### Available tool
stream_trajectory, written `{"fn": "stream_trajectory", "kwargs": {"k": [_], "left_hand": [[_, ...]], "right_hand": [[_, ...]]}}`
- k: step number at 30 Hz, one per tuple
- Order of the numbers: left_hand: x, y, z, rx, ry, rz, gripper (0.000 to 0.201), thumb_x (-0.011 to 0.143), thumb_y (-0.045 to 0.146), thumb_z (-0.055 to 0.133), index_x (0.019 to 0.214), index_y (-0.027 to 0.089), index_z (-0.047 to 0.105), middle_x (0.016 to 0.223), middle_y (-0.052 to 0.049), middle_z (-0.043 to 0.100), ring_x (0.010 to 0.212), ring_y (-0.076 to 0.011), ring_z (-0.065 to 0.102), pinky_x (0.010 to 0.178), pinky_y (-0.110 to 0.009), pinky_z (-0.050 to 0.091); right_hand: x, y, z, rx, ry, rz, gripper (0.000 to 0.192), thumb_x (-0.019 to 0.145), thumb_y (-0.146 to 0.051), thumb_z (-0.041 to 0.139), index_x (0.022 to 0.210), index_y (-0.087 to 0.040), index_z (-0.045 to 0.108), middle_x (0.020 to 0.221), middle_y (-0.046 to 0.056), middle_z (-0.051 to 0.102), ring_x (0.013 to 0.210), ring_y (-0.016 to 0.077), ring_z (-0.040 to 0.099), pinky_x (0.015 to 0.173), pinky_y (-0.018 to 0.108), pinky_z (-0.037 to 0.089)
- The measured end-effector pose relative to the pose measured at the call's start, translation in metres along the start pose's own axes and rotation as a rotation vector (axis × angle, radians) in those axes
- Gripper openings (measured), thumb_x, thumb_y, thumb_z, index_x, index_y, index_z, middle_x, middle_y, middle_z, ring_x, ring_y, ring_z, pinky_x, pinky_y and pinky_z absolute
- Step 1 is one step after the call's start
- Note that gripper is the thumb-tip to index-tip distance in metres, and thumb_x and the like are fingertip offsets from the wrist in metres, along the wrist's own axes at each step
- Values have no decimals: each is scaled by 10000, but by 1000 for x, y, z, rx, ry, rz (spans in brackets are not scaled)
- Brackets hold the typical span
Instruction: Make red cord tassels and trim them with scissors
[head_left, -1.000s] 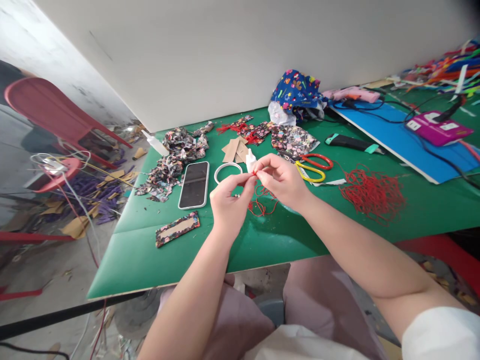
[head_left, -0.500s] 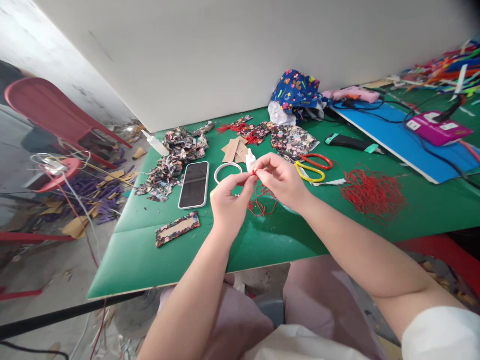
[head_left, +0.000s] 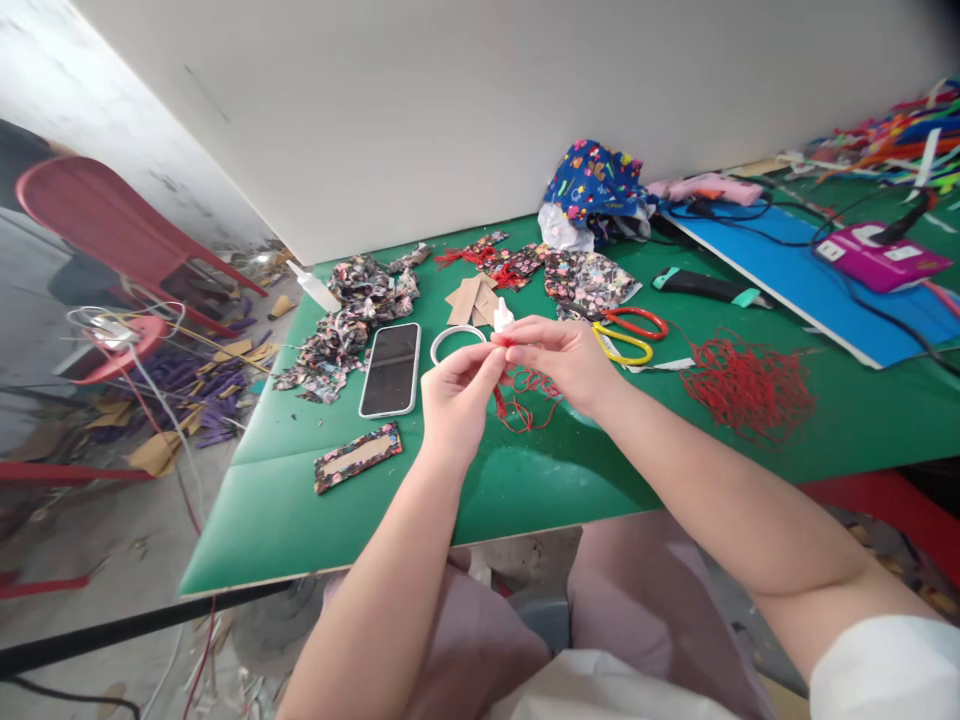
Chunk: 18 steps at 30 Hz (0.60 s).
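Observation:
Fingertip to fingertip above the green table, my left hand (head_left: pixel 461 400) and my right hand (head_left: pixel 562 362) both pinch red string (head_left: pixel 507 341). Its strands trail down in loose loops (head_left: pixel 529 412) beneath my fingers. Directly behind stands a white-tipped glue bottle (head_left: pixel 502 315), partly covered by my right hand. Left of it lies a white ring, perhaps a tape roll (head_left: pixel 438 345), its near side hidden by my left hand. Scissors (head_left: pixel 626 342) with one red and one yellow handle rest right of my right hand. A fabric-edged cardboard strip (head_left: pixel 358 458) lies at the left.
A phone (head_left: pixel 390 370) and crumpled floral fabric (head_left: pixel 367 290) are on the left. Cardboard pieces (head_left: pixel 472 300) sit mid-table. At right are a red string pile (head_left: pixel 746 385), a utility knife (head_left: pixel 709 287), a blue board (head_left: pixel 817 285), a glue gun (head_left: pixel 709 188) and a purple power adapter (head_left: pixel 881 252).
My right fingers have straightened and lowered toward my left fingertips. The red string stays pinched between both hands. The table items keep their places, with a very slight view shift.

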<state>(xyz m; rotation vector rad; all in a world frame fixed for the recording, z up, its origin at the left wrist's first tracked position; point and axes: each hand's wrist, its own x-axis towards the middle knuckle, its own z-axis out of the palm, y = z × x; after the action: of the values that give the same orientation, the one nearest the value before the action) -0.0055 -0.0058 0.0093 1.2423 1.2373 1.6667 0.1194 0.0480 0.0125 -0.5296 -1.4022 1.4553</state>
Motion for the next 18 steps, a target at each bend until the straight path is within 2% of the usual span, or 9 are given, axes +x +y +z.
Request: {"fn": "stream_trajectory", "kwargs": {"k": [7, 12, 18], "left_hand": [[0, 0, 0, -8, -15, -10, 106, 710, 284, 691, 768, 197, 707, 638, 12, 675, 564, -79, 603, 542, -195, 496], [0, 1, -1, -2, -18, -39, 115, 694, 289, 702, 749, 188, 706, 653, -2, 689, 557, -86, 606, 535, -204, 497], [1, -1, -2, -5, -36, -76, 147, 681, 309, 710, 748, 178, 706, 636, -8, 683, 549, -92, 605, 525, -208, 491]], "right_hand": [[1, -1, -1, 66, -13, 7, 105, 618, -250, 760, 717, -264, 727, 772, -23, 689, 757, 108, 625, 716, 284, 533], [1, -2, -2, 49, -31, 46, 123, 604, -253, 769, 719, -249, 728, 752, -19, 673, 719, 105, 615, 684, 279, 529], [1, -1, -3, 39, -63, 27, 103, 626, -257, 755, 719, -234, 718, 746, -21, 663, 713, 104, 604, 683, 278, 507]]}}
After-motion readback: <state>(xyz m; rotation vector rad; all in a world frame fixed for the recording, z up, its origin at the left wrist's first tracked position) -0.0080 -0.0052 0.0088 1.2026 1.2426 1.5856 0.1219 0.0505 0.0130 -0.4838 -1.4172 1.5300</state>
